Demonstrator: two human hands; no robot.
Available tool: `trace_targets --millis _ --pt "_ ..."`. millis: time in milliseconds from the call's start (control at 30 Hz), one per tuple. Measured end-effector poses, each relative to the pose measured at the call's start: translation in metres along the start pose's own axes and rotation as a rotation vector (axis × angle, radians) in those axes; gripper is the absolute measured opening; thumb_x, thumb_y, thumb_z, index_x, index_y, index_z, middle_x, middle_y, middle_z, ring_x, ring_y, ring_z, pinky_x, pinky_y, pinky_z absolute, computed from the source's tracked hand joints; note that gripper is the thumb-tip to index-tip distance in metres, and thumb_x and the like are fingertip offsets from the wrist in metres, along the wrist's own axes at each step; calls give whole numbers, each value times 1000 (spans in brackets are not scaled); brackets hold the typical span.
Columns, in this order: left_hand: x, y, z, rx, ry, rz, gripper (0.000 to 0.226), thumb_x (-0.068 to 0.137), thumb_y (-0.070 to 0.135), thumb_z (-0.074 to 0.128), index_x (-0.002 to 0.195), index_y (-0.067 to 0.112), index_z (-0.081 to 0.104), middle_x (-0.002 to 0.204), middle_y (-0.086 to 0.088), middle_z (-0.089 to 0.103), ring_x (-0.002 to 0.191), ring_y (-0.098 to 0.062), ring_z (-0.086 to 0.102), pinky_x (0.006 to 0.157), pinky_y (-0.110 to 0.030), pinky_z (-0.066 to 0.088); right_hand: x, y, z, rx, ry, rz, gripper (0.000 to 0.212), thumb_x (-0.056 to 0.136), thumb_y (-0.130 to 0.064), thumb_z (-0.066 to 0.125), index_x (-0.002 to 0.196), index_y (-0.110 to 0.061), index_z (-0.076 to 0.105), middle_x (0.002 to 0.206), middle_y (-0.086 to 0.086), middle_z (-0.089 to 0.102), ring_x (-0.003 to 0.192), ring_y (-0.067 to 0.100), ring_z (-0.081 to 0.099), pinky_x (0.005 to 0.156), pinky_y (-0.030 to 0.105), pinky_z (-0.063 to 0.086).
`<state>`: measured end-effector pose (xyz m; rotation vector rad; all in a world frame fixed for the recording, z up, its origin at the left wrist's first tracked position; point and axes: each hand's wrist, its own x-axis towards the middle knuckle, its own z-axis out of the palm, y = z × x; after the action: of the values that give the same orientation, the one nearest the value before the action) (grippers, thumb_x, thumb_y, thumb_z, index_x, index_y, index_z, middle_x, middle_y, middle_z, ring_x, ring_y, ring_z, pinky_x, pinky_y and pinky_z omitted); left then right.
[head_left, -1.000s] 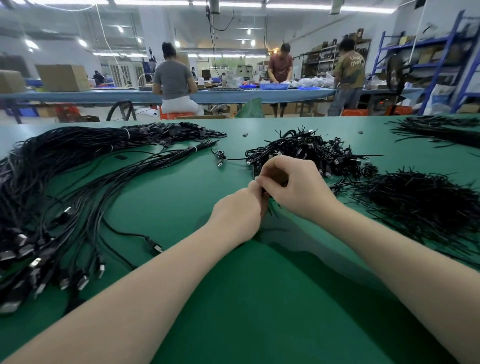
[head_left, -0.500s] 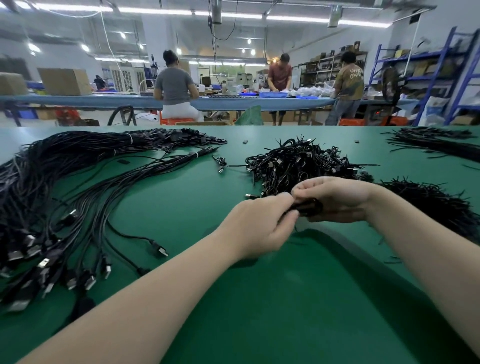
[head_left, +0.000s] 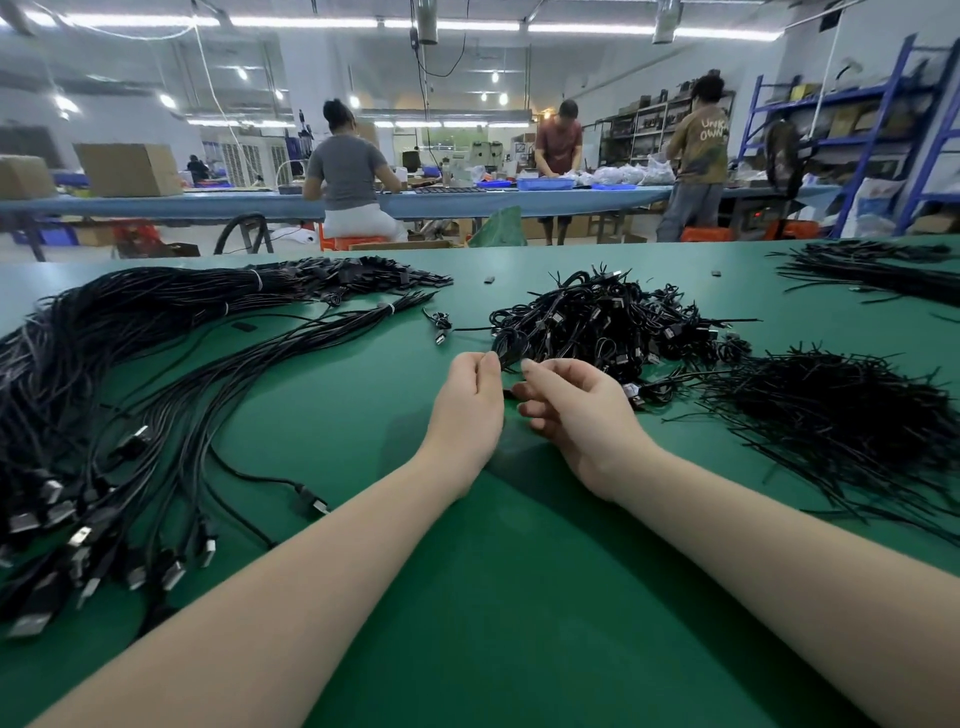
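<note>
The green desk (head_left: 519, 597) fills most of what I can see from here, and the biggest thing on it is the bundle of long USB cables (head_left: 130, 364) sweeping down its left side, the silver plugs fanned out toward the near edge. On the right lies the heap of black twist ties (head_left: 841, 415), loose and bristling. Between them, further back, sits the heap of finished coils (head_left: 613, 322), each one wound small. The person's bare forearms reach in from the near edge and meet just in front of that heap. The left hand (head_left: 467, 400) has its fingers curled, and its thumb and fingertips pinch a coiled cable (head_left: 511, 345), held right at the near left edge of the heap and touching it. The right hand (head_left: 582, 410) is half curled just beside it, forefinger tip close to the coil. Something dark shows between the two hands, but I cannot tell whether the right hand has hold of anything. It looks to me like the laying-down step for one wound cable. The next move calls for letting the coil go onto the heap, then fetching one long cable from the left and one tie from the right without snagging the neighbours.
</note>
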<state>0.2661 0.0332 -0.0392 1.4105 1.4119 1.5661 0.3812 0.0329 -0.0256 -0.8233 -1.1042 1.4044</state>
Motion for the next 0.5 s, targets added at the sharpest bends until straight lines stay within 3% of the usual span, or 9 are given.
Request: trace_targets --millis 133,333,500 --pt "-2 -2 1 27 -32 23 24 100 38 37 83 27 48 71 7 51 68 -14 47 78 -42 46 2 -2 2 -64 -13 69 33 82 -40 70 91 -10 61 66 2 65 51 10 54 50 19 48" --pt "-2 -1 -1 -11 -55 11 27 97 41 36 77 25 45 67 7 46 59 -14 39 68 -37 34 0 4 -3 -49 -44 0 3 83 -9 72 80 -8 73 67 6 67 52 12 53 52 20 47" --pt "-6 4 0 145 -60 62 30 102 36 34 75 22 39 66 4 45 61 -19 42 65 -36 38 -3 5 -6 -315 50 -128 3 80 -18 76 79 -15 75 71 4 73 55 10 61 55 21 49"
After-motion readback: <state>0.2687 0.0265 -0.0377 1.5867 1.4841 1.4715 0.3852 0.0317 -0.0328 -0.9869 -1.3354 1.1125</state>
